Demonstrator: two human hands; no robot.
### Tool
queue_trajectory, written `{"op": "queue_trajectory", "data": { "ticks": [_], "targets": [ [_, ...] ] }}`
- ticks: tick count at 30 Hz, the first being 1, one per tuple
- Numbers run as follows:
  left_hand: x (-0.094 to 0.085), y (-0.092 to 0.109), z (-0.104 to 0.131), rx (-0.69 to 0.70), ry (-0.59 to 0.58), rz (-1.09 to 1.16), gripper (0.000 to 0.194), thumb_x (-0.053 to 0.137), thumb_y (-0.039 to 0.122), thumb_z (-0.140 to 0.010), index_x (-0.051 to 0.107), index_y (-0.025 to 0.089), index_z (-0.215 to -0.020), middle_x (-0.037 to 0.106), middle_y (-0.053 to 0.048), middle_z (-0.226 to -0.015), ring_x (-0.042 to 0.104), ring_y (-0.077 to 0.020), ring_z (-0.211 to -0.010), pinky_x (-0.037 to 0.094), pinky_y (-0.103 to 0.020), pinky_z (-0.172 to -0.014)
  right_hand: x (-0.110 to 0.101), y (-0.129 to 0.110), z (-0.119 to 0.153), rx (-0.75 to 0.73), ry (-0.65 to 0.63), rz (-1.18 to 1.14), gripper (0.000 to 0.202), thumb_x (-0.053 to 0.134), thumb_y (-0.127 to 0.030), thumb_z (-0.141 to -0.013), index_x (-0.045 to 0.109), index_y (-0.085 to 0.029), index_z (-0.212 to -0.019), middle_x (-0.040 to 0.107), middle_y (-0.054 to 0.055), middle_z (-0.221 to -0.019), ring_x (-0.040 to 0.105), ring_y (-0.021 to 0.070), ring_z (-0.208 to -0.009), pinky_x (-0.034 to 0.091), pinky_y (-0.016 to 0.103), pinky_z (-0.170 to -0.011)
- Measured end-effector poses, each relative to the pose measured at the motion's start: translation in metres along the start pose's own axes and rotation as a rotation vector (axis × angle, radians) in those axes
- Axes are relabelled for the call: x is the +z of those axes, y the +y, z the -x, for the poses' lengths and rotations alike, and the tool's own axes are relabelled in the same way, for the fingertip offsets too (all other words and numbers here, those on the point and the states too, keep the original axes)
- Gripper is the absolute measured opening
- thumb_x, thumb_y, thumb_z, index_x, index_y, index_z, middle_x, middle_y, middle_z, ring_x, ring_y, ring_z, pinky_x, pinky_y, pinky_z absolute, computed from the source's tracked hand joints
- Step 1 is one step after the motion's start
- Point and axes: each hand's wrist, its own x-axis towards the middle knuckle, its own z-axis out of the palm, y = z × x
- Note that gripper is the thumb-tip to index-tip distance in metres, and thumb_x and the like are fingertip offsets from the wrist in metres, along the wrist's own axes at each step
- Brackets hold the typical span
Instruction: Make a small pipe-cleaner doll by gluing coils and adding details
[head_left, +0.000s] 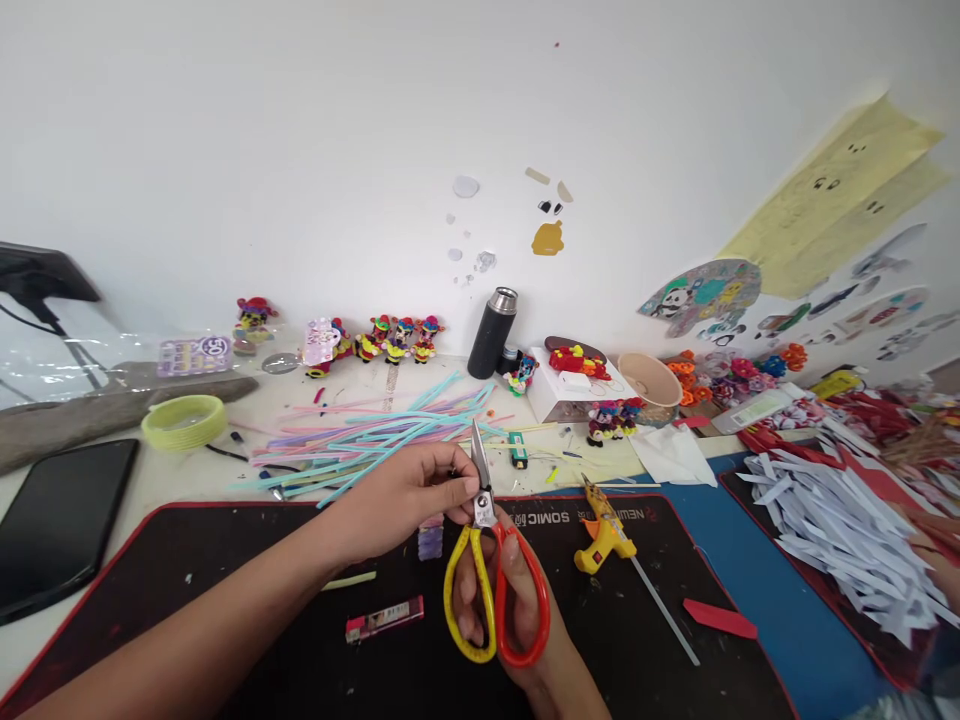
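Note:
My right hand (553,655) grips scissors (484,508) with one yellow and one red handle, fingers through the loops. Their blades point up and stand slightly apart. Beside the blades, my left hand (409,495) is closed, thumb and fingertips pinched together; whatever is between them is hidden or too small to name. Just below it lies a short fuzzy purple piece (430,540). A pinkish-red lighter (385,620) and a pale green strip (349,581) rest on the black mat (262,640). To the right of the scissors is a yellow glue gun (609,535) with a glue stick in it.
Colourful pipe cleaners (375,425) lie behind the mat. Along the wall are small figures (401,340), a black thermos flask (491,335) and a white box (555,402). White paper strips (847,530) pile up at right; a phone (67,520) and yellow tape (184,422) sit at left.

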Motion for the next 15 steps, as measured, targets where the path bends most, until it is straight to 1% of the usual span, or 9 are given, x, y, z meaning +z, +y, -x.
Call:
{"op": "queue_trajectory", "data": {
  "ticks": [2,4,6,8,10,12,14,15],
  "targets": [
    [-0.004,0.001,0.0,-0.002,-0.017,-0.03,0.03,0.073,0.048,-0.091,0.064,0.019,-0.09,0.071,-0.002,-0.083,0.068,-0.0183,-0.08,0.052,-0.031,-0.075,-0.002,-0.001,0.001,0.03,0.005,0.009,0.062,0.066,-0.071,-0.097,0.059,-0.018,-0.129,0.065,-0.002,-0.066,0.055,0.0101,-0.041,0.041,0.016,-0.038],
    [-0.009,0.002,0.0,0.01,0.017,-0.105,0.03,0.068,0.049,-0.094,0.064,0.02,-0.092,0.072,-0.002,-0.086,0.067,-0.0194,-0.081,0.051,-0.031,-0.074,-0.005,-0.002,0.003,0.045,0.009,0.015,0.064,0.065,-0.073,-0.096,0.061,-0.018,-0.128,0.068,0.0,-0.066,0.06,0.0119,-0.041,0.042,0.017,-0.039],
    [-0.013,0.003,0.0,0.058,0.123,-0.248,0.029,0.065,0.05,-0.095,0.065,0.02,-0.092,0.07,-0.001,-0.087,0.063,-0.0187,-0.078,0.048,-0.031,-0.071,-0.008,-0.004,0.006,0.035,0.013,0.02,0.066,0.063,-0.075,-0.096,0.062,-0.018,-0.128,0.072,0.002,-0.068,0.068,0.0156,-0.047,0.046,0.019,-0.042],
    [-0.017,0.004,0.0,0.115,0.244,-0.394,0.028,0.062,0.048,-0.095,0.066,0.021,-0.09,0.066,0.0,-0.084,0.058,-0.017,-0.073,0.044,-0.029,-0.067,-0.012,-0.007,0.008,0.007,0.013,0.034,0.065,0.062,-0.075,-0.097,0.063,-0.018,-0.129,0.076,0.005,-0.073,0.075,0.019,-0.055,0.05,0.021,-0.047],
    [-0.018,0.005,0.0,0.141,0.301,-0.461,0.027,0.061,0.047,-0.095,0.065,0.021,-0.088,0.063,0.002,-0.078,0.053,-0.0161,-0.068,0.04,-0.028,-0.063,-0.014,-0.01,0.011,-0.011,-0.007,0.071,0.066,0.062,-0.074,-0.097,0.062,-0.019,-0.133,0.08,0.009,-0.081,0.079,0.0214,-0.064,0.055,0.025,-0.056],
    [-0.018,0.006,-0.001,0.151,0.314,-0.467,0.026,0.06,0.046,-0.093,0.063,0.022,-0.086,0.06,0.003,-0.073,0.051,-0.0155,-0.064,0.039,-0.028,-0.062,-0.015,-0.014,0.014,-0.006,-0.055,0.125,0.075,0.061,-0.08,-0.094,0.061,-0.018,-0.137,0.082,0.014,-0.095,0.082,0.0271,-0.081,0.06,0.034,-0.07],
    [-0.016,0.007,-0.001,0.158,0.315,-0.449,0.026,0.06,0.047,-0.092,0.063,0.022,-0.084,0.058,0.004,-0.071,0.05,-0.0154,-0.063,0.039,-0.028,-0.062,-0.013,-0.017,0.016,0.026,-0.101,0.171,0.085,0.059,-0.087,-0.089,0.059,-0.018,-0.139,0.081,0.019,-0.108,0.082,0.0321,-0.095,0.061,0.043,-0.083],
    [-0.015,0.008,-0.001,0.159,0.316,-0.438,0.027,0.06,0.048,-0.092,0.063,0.022,-0.084,0.058,0.004,-0.071,0.051,-0.0155,-0.063,0.039,-0.028,-0.062,-0.012,-0.017,0.017,0.052,-0.111,0.192,0.087,0.06,-0.088,-0.088,0.059,-0.018,-0.138,0.08,0.02,-0.111,0.082,0.0327,-0.095,0.06,0.045,-0.083]
  ]
}}
